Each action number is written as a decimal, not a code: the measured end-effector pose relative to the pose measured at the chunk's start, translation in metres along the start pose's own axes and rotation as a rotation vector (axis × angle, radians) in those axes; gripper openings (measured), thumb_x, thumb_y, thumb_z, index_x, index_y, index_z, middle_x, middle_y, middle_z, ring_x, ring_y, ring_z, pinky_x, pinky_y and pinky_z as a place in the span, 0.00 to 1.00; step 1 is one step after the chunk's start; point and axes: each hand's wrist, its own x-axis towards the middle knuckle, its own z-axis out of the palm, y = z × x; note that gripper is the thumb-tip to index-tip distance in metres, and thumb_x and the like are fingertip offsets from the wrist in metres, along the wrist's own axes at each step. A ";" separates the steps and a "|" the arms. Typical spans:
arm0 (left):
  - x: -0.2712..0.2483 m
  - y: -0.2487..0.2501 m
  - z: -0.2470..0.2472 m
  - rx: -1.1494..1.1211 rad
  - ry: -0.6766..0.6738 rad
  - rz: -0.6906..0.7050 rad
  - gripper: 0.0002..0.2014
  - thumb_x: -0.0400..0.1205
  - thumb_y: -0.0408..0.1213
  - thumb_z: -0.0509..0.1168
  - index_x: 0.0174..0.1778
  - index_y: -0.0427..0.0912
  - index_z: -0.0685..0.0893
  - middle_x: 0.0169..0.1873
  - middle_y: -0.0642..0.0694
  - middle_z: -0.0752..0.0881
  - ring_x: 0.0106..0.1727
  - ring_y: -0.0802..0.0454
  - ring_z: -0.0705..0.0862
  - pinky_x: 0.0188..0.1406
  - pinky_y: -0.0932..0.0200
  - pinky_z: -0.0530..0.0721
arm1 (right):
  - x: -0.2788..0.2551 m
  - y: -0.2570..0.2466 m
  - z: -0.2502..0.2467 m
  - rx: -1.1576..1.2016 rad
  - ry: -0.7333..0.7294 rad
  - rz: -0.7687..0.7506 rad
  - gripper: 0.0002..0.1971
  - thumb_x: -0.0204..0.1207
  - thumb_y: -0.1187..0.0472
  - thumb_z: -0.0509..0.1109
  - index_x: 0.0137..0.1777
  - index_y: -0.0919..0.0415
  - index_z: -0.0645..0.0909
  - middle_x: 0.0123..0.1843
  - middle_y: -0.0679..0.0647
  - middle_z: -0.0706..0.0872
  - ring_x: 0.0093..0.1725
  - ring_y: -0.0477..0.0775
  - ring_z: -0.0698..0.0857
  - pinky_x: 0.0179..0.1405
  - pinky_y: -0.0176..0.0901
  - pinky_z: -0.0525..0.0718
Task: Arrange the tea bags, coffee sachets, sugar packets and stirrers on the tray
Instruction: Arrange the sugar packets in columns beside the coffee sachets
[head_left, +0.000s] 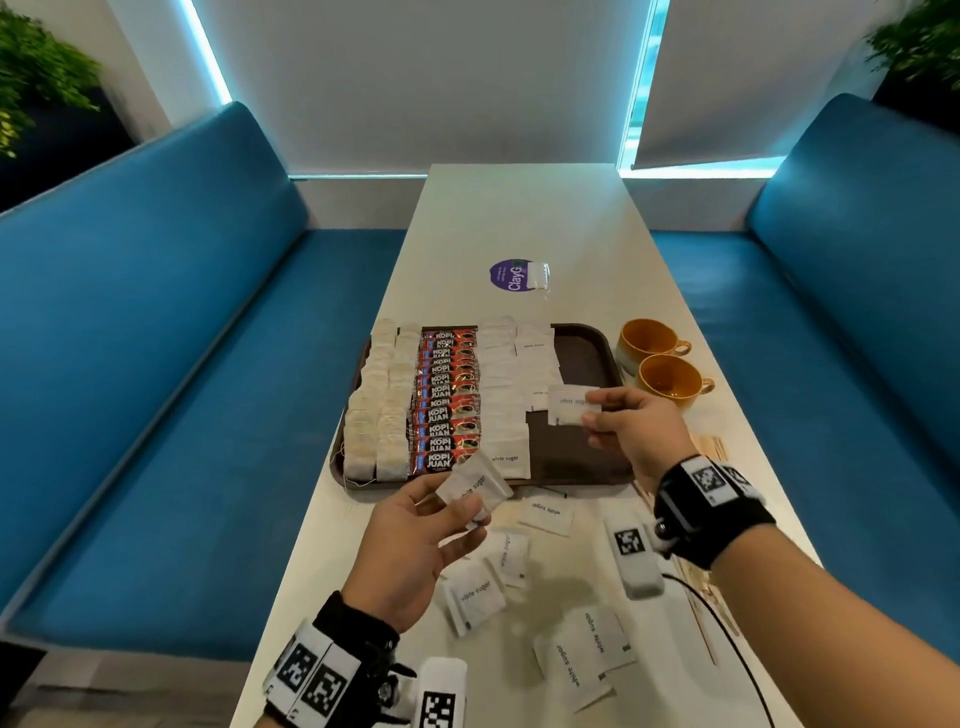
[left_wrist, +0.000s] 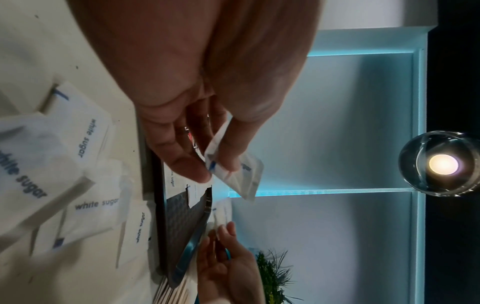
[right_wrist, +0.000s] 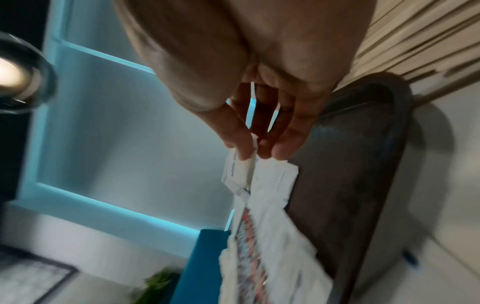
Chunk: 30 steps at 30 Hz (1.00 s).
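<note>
Placing sugar packets is the step in hand: tea bags (head_left: 376, 405) and coffee sachets (head_left: 445, 400) already sit in neat rows on the left half of the tray (head_left: 592, 343), with sugar columns started just right of the coffee. Right hand (head_left: 636, 428) pinches one white sugar packet (head_left: 571, 405) by its edge between thumb and fingertips, held above the tray's bare right part, beside the last laid packets. Left hand (head_left: 410, 540) pinches a second sugar packet (head_left: 472, 488), tilted, over the tray's near rim. Both grips grasping, neither released.

Next move, as I judge it: lower the right packet flat, overlapping the packet behind it in the unfinished column, then feed in the left one. Calls for keeping the edge square to the row and letting go lightly so the neighbours don't slide.

Packets look thin, flat, white paper, blue "white sugar" print, slightly puffed; light and easy to skid. More loose sugar packets (head_left: 582, 644) lie scattered on the counter (head_left: 519, 208) near the person. Wooden stirrers (head_left: 711, 447) are on the counter right of the tray, mostly hidden behind the right wrist, not yet on the tray. Two orange cups (head_left: 660, 358) stand beyond the tray's right edge.
</note>
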 end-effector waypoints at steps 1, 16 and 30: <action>0.002 0.000 -0.001 -0.006 0.007 0.010 0.23 0.72 0.26 0.76 0.64 0.32 0.83 0.44 0.35 0.90 0.41 0.44 0.90 0.42 0.53 0.91 | 0.013 0.000 0.002 -0.037 0.015 0.011 0.11 0.76 0.74 0.77 0.54 0.60 0.90 0.56 0.58 0.92 0.54 0.58 0.93 0.56 0.53 0.93; 0.010 -0.001 -0.012 -0.029 0.035 0.143 0.17 0.70 0.28 0.74 0.55 0.29 0.85 0.38 0.39 0.90 0.39 0.45 0.90 0.39 0.60 0.90 | 0.083 0.011 0.040 -0.685 0.021 -0.017 0.08 0.73 0.63 0.84 0.49 0.51 0.92 0.52 0.52 0.91 0.47 0.52 0.91 0.52 0.48 0.93; 0.005 0.004 -0.015 0.124 0.012 0.122 0.17 0.75 0.18 0.74 0.56 0.37 0.90 0.47 0.38 0.89 0.42 0.47 0.88 0.46 0.52 0.90 | 0.032 -0.014 0.041 -0.513 -0.030 -0.198 0.07 0.79 0.58 0.79 0.55 0.51 0.88 0.49 0.55 0.90 0.44 0.51 0.88 0.51 0.50 0.91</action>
